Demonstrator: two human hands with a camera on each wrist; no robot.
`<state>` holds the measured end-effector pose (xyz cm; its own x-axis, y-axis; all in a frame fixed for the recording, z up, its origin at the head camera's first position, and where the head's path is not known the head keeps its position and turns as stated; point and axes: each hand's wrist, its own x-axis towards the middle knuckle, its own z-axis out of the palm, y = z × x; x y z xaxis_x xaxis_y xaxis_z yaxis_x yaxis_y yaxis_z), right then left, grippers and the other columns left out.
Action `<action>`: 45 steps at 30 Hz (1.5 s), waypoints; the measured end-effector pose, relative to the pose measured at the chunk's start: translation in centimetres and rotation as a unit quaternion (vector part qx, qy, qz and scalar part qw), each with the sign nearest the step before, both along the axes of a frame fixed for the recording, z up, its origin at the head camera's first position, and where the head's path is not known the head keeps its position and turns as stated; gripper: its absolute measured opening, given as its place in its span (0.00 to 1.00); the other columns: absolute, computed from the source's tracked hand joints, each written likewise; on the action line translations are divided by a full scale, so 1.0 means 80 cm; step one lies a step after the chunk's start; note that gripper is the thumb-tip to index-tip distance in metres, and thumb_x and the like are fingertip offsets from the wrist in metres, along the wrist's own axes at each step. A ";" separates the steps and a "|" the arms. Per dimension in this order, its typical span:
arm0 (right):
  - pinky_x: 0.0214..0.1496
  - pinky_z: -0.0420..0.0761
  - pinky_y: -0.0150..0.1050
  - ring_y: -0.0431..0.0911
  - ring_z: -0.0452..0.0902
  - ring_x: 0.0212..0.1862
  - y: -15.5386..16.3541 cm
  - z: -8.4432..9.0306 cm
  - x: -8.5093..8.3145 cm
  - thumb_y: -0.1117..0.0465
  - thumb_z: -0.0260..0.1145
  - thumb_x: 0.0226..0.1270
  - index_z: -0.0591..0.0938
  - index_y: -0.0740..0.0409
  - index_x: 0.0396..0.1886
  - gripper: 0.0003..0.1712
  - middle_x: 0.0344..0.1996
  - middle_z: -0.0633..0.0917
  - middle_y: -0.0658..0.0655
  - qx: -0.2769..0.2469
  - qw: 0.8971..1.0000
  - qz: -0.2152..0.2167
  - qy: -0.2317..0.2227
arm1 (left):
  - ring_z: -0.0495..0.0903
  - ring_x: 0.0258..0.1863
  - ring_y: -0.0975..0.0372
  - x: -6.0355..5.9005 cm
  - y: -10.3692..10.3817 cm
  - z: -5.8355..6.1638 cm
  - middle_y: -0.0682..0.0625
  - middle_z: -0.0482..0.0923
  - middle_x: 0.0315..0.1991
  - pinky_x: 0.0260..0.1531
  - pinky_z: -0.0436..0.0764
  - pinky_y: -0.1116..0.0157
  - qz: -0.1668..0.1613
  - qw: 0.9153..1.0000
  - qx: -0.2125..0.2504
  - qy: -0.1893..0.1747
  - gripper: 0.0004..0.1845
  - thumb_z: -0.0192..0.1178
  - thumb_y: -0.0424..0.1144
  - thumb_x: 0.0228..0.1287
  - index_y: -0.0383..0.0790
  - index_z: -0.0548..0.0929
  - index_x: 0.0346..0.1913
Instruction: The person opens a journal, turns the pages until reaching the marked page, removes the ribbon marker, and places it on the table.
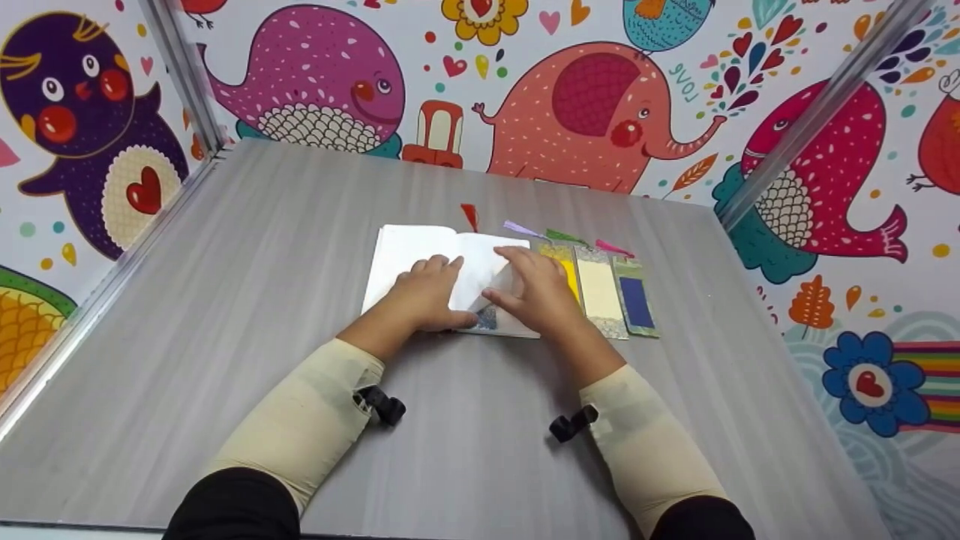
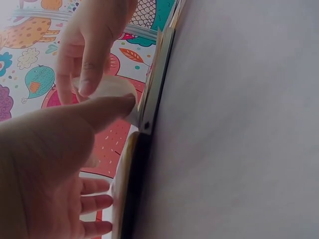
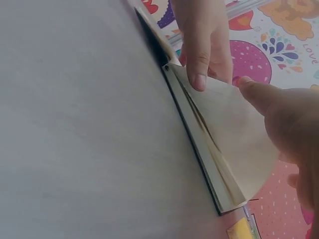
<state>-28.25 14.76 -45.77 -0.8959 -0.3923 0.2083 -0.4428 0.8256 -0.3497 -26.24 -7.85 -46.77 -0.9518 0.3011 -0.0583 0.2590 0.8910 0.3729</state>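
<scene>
An open book (image 1: pixel 416 247) with blank white pages lies on the table. My right hand (image 1: pixel 544 292) pinches a page (image 3: pixel 234 119) between thumb and fingers, and the page curves up off the book's right half. My left hand (image 1: pixel 431 292) rests on the left page with fingers spread; its thumb reaches over the lower middle of the book and touches the raised page. Under that page shows a glittery blue piece (image 1: pixel 487 318), mostly hidden. A red tassel (image 1: pixel 469 216) sticks out past the book's top edge.
Right of the book lie a yellow-centred bookmark (image 1: pixel 568 270), a cream one (image 1: pixel 600 289) and a blue-and-green one (image 1: pixel 637 304), with purple, green and pink tassels above. The grey table (image 1: pixel 300 195) meets walls printed with cartoon animals.
</scene>
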 end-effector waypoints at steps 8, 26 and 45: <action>0.84 0.61 0.67 0.55 0.61 0.85 0.007 -0.001 -0.005 0.37 0.80 0.62 0.58 0.30 0.87 0.58 0.85 0.65 0.48 0.008 0.999 -0.013 -0.038 | 0.65 0.80 0.41 -0.005 0.001 0.001 0.38 0.57 0.84 0.74 0.73 0.38 0.053 0.997 0.052 0.033 0.66 0.70 0.67 0.63 0.45 0.40 0.89; 0.88 0.39 0.70 0.56 0.34 0.91 0.031 -0.008 -0.009 0.38 0.62 0.78 0.50 0.39 0.90 0.50 0.90 0.45 0.48 0.165 0.967 0.068 -0.183 | 0.37 0.89 0.43 0.001 -0.003 0.017 0.46 0.28 0.90 0.85 0.45 0.34 0.049 0.990 -0.006 0.130 0.73 0.81 0.62 0.52 0.60 0.37 0.89; 0.87 0.40 0.71 0.56 0.37 0.91 0.035 -0.008 -0.009 0.37 0.52 0.83 0.50 0.44 0.90 0.44 0.90 0.47 0.50 0.190 0.955 0.106 -0.201 | 0.29 0.89 0.45 0.008 -0.003 0.025 0.47 0.24 0.90 0.83 0.35 0.31 0.060 0.986 -0.057 0.141 0.72 0.80 0.62 0.53 0.60 0.37 0.89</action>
<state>-29.01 17.52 -46.39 -0.7653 -0.5525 -0.3301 -0.5072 0.8335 -0.2192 -25.60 -8.13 -44.78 -0.9634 0.1919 0.1874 0.2281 0.9536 0.1963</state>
